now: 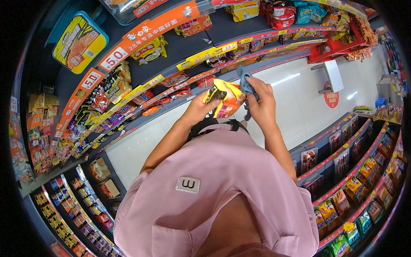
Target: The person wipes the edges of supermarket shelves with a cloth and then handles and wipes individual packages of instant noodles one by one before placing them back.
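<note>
In the head view, my left hand (199, 108) grips a yellow, black and pink food packet (226, 102) at its left end, thumb across the front. The packet is tilted in front of my waist. My right hand (264, 102) holds a crumpled blue-grey cloth (246, 84), which hangs down beside the packet's right end. Whether the cloth touches the packet, I cannot tell. Beyond both hands runs a dark shelf (189, 48) with a yellow noodle packet (149, 50) lying on it.
A large yellow tub (80, 43) stands on the upper left shelf. Several snack packs fill the shelf rack (334, 192) at lower right. On the tiled floor (289, 96) to the right stands a small white-topped stool (334, 76). A red display stand (340, 46) holds packets at the aisle's far end.
</note>
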The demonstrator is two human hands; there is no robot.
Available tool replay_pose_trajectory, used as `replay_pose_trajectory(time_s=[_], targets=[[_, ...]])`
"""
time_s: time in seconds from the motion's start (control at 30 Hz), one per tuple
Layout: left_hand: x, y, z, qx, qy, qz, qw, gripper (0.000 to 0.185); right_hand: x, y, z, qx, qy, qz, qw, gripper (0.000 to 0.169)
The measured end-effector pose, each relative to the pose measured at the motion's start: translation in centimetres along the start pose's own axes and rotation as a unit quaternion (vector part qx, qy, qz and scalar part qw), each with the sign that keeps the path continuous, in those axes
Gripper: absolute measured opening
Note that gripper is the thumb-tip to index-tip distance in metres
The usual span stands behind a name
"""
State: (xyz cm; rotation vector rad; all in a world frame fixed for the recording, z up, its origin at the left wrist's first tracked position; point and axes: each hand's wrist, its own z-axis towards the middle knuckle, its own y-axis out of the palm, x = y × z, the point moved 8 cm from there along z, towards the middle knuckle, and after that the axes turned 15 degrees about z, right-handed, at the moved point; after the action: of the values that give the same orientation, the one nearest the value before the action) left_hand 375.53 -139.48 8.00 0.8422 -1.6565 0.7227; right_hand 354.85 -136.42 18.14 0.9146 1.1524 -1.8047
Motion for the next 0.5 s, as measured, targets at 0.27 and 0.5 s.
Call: replay_pose_trajectory(time_s=[0.27, 0.5], targets=[[-1.3, -4.5, 1.1, 0.106, -0.028, -0.296, 0.949, 0.033, -4.7, 7.4, -0.1, -0.084, -0.105, -0.008, 0.991, 0.049], [-2.2, -8.1, -0.5, 0.165, -0.035, -0.438, 0.883, 0.046, 5.4, 7.0, 1.0, 0.017, 0.106, 0.095, 0.99, 0.042]])
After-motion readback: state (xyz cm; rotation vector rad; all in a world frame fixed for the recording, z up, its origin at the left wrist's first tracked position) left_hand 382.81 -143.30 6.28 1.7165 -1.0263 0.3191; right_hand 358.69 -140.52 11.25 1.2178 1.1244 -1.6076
